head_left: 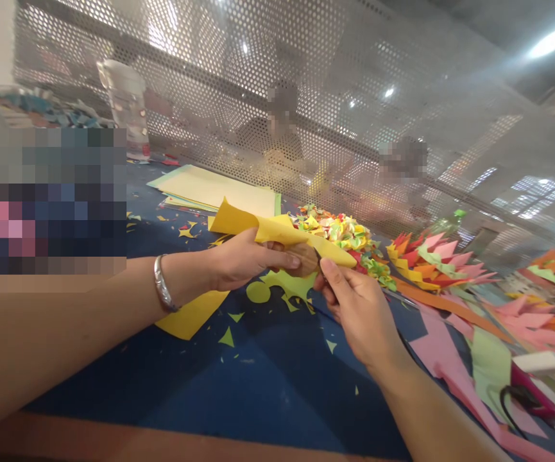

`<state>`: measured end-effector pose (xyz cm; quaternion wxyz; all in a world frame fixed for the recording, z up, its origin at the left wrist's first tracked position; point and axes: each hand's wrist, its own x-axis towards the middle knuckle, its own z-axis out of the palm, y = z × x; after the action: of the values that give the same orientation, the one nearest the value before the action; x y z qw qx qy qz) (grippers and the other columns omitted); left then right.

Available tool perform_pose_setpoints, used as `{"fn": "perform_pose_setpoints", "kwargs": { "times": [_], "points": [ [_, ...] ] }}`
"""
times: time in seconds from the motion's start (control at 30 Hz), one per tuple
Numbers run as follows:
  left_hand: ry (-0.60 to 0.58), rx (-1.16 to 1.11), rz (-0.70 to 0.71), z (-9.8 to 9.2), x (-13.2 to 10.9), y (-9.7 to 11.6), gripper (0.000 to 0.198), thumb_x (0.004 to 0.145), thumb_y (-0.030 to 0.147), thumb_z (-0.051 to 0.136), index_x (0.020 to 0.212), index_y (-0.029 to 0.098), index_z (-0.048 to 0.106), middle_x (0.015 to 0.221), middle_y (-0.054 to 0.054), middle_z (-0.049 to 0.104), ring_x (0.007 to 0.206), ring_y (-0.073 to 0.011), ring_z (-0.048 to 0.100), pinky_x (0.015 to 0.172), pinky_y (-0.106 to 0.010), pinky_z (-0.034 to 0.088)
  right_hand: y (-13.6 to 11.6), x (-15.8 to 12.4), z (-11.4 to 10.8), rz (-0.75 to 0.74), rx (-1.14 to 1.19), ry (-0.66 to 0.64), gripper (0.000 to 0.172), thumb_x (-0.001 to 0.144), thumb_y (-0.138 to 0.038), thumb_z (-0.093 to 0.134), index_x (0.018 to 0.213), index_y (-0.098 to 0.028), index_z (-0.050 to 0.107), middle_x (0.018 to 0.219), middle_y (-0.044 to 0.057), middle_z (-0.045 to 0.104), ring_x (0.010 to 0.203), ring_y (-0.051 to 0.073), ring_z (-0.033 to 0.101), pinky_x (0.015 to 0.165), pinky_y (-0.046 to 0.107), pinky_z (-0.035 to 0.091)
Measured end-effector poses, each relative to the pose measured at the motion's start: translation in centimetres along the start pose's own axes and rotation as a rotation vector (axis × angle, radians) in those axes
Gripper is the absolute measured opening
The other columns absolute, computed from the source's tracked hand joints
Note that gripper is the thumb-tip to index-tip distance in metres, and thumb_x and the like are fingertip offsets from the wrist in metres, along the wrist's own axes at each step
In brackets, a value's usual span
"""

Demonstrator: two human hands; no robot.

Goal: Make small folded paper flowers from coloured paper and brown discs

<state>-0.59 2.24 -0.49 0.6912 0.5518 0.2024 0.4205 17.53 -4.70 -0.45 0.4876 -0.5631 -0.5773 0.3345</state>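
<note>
My left hand (pixel 253 253) is closed on a sheet of yellow paper (pixel 239 221) that curls up above the fingers. A round brownish disc (pixel 306 258) lies against the paper under my left thumb. My right hand (pixel 349 295) is closed at the paper's right end, around a small dark tool, apparently scissors, mostly hidden by the fingers. Below the hands lies a light green paper offcut (pixel 289 282) with curved cut edges, beside a green paper circle (pixel 258 292). Another yellow paper piece (pixel 193 314) rests under my left forearm.
Pale paper sheets (pixel 219 189) are stacked behind the hands. A heap of colourful scraps (pixel 339 231) stands behind the right hand. Spiky paper pieces (pixel 441 256) and pink strips (pixel 435 346) cover the right side. A clear jug (pixel 128 106) stands back left, before a perforated metal screen (pixel 210 83).
</note>
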Motion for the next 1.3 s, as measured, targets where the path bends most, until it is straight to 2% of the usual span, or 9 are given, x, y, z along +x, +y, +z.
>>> {"fn": "perform_pose_setpoints", "kwargs": {
  "times": [0.1, 0.2, 0.5, 0.6, 0.8, 0.93, 1.03, 1.3],
  "points": [
    [-0.016, 0.032, 0.043, 0.1, 0.0, 0.1, 0.023, 0.073, 0.010, 0.073, 0.095, 0.014, 0.075, 0.099, -0.008, 0.077, 0.090, -0.0188, 0.068, 0.088, -0.032, 0.049, -0.1, 0.0, 0.0, 0.001, 0.006, 0.004, 0.048, 0.087, -0.061, 0.061, 0.064, -0.018, 0.058, 0.052, -0.007, 0.032, 0.043, 0.006, 0.025, 0.040, 0.022, 0.017],
    [-0.032, 0.044, 0.067, 0.2, 0.1, 0.1, 0.027, 0.074, 0.009, 0.070, 0.100, 0.014, 0.074, 0.101, -0.008, 0.076, 0.092, -0.0187, 0.069, 0.086, -0.029, 0.050, -0.1, 0.0, -0.1, -0.012, 0.003, -0.002, 0.048, 0.088, -0.059, 0.060, 0.065, -0.018, 0.058, 0.052, -0.007, 0.032, 0.043, 0.005, 0.026, 0.040, 0.022, 0.017],
    [-0.007, 0.085, 0.058, 0.3, 0.0, 0.3, 0.034, 0.071, 0.010, 0.070, 0.105, 0.010, 0.071, 0.105, -0.011, 0.075, 0.093, -0.0199, 0.069, 0.087, -0.031, 0.052, 0.3, 0.3, -0.5, -0.049, -0.016, -0.030, 0.048, 0.088, -0.059, 0.061, 0.065, -0.017, 0.059, 0.051, -0.007, 0.032, 0.043, 0.005, 0.027, 0.041, 0.022, 0.018],
    [0.008, 0.085, 0.044, 0.4, 0.0, 0.3, 0.031, 0.071, 0.010, 0.070, 0.102, 0.010, 0.072, 0.103, -0.010, 0.075, 0.093, -0.0186, 0.069, 0.087, -0.028, 0.051, 0.3, 0.4, -0.6, -0.071, -0.053, -0.030, 0.048, 0.090, -0.059, 0.059, 0.066, -0.017, 0.060, 0.050, -0.007, 0.033, 0.043, 0.005, 0.028, 0.041, 0.022, 0.019],
    [-0.039, 0.064, 0.069, 0.2, 0.0, -0.1, 0.031, 0.073, 0.010, 0.068, 0.103, 0.013, 0.072, 0.104, -0.008, 0.075, 0.096, -0.0181, 0.069, 0.091, -0.030, 0.050, 0.4, 0.4, -0.8, -0.088, -0.096, -0.031, 0.048, 0.090, -0.060, 0.058, 0.067, -0.017, 0.061, 0.050, -0.007, 0.033, 0.044, 0.006, 0.027, 0.041, 0.022, 0.019],
    [0.010, 0.077, 0.001, 0.1, 0.1, -0.3, 0.025, 0.072, 0.013, 0.071, 0.096, 0.012, 0.073, 0.103, -0.009, 0.076, 0.097, -0.0191, 0.069, 0.093, -0.030, 0.049, 0.6, 0.4, -1.1, -0.152, -0.176, -0.025, 0.048, 0.091, -0.058, 0.057, 0.065, -0.018, 0.059, 0.050, -0.007, 0.032, 0.046, 0.007, 0.027, 0.042, 0.023, 0.019],
    [0.008, 0.092, 0.002, 0.2, 0.0, -0.2, 0.025, 0.071, 0.013, 0.072, 0.096, 0.012, 0.073, 0.100, -0.008, 0.075, 0.094, -0.0187, 0.069, 0.090, -0.029, 0.049, 0.6, 0.5, -1.3, -0.197, -0.249, -0.009, 0.047, 0.092, -0.058, 0.056, 0.066, -0.018, 0.060, 0.052, -0.006, 0.032, 0.048, 0.008, 0.030, 0.044, 0.023, 0.021],
    [0.012, 0.207, 0.005, 0.3, -0.4, 0.5, 0.005, 0.067, 0.013, 0.071, 0.071, 0.013, 0.067, 0.074, -0.002, 0.069, 0.076, -0.0165, 0.063, 0.079, -0.030, 0.048, -0.1, 0.5, -1.5, -0.262, -0.378, -0.014, 0.049, 0.094, -0.056, 0.053, 0.063, -0.018, 0.058, 0.052, -0.005, 0.037, 0.049, 0.009, 0.035, 0.047, 0.024, 0.028]
  ]
}}
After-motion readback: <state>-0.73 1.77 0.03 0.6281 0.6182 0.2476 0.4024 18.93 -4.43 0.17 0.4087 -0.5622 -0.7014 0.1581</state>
